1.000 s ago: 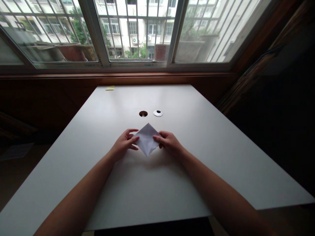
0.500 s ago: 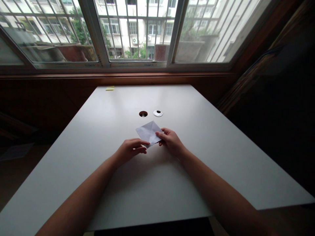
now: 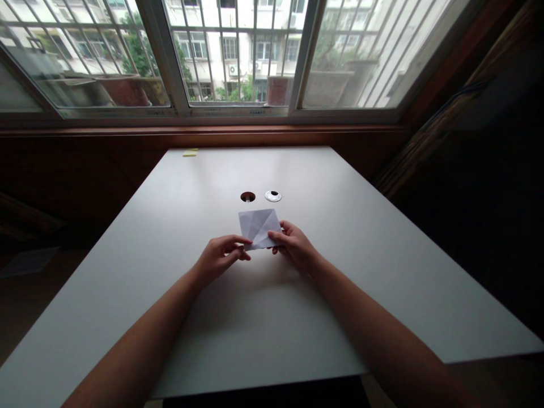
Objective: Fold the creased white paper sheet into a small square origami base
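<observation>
A small folded sheet of white paper (image 3: 260, 224), with crease lines across its face, is held up over the white table (image 3: 272, 323). My right hand (image 3: 294, 243) pinches its right edge, thumb on top and fingers underneath. At the lower left corner my left hand (image 3: 223, 254) grips the paper between the index finger and the thumb, partly hidden below. The other left fingers are curled under.
Beyond the paper, the tabletop has a round cable hole (image 3: 247, 197) and, beside it, a round grommet cover (image 3: 273, 196). Yellow sticky notes (image 3: 190, 152) lie at the far left edge. A barred window (image 3: 238, 56) rises behind the table.
The paper has turned, so its far edge now lies nearly level instead of pointing a corner away. My left hand has shifted slightly left and closed on the lower left corner.
</observation>
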`<state>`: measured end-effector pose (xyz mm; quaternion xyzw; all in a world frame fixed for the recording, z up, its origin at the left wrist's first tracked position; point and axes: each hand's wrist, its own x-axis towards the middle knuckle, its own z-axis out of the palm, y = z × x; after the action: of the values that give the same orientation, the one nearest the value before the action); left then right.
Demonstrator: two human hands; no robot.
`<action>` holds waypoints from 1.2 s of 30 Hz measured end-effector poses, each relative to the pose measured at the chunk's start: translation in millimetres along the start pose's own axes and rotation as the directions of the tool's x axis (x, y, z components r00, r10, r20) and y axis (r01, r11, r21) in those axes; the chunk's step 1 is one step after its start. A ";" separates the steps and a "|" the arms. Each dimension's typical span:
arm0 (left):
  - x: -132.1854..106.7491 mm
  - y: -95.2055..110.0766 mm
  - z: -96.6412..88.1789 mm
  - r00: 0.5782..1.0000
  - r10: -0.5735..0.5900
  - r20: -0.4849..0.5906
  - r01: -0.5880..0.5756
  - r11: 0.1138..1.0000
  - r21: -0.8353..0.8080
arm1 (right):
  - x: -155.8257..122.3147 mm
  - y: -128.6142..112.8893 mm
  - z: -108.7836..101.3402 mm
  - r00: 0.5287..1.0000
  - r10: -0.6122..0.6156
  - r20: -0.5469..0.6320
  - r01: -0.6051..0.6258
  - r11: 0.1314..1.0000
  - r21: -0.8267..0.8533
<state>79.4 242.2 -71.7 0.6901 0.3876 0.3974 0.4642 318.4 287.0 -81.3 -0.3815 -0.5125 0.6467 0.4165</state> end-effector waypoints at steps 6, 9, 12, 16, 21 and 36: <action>5.0 -2.0 2.4 0.996 -0.055 -0.065 0.042 0.980 -0.192 | -3.7 -3.2 2.1 0.997 -0.019 0.076 0.018 1.000 0.020; 8.2 -5.0 3.9 0.992 -0.035 -0.124 0.004 0.970 -0.244 | -5.4 -3.8 3.8 0.993 0.017 0.118 -0.019 1.000 0.012; 9.4 -3.9 3.2 0.984 -0.025 -0.174 -0.017 0.971 -0.240 | -6.5 -4.3 4.1 0.988 0.035 0.149 -0.034 0.999 -0.006; 9.3 -0.1 1.4 0.979 -0.030 -0.202 -0.009 0.982 -0.188 | -7.7 -5.0 2.7 0.982 0.045 0.185 -0.043 0.999 -0.017; 9.5 -1.7 0.3 0.962 -0.013 -0.272 -0.029 0.989 -0.148 | -8.4 -3.9 1.6 0.968 0.066 0.243 -0.063 0.998 -0.022; 7.3 -3.5 -2.3 0.951 -0.113 -0.287 0.078 0.988 -0.132 | -1.4 11.4 -5.5 0.978 -0.183 0.096 0.194 0.973 -0.126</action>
<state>79.6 250.6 -73.1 0.5749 0.4611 0.4950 0.4604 322.3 286.1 -93.5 -0.3310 -0.6060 0.5834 0.4275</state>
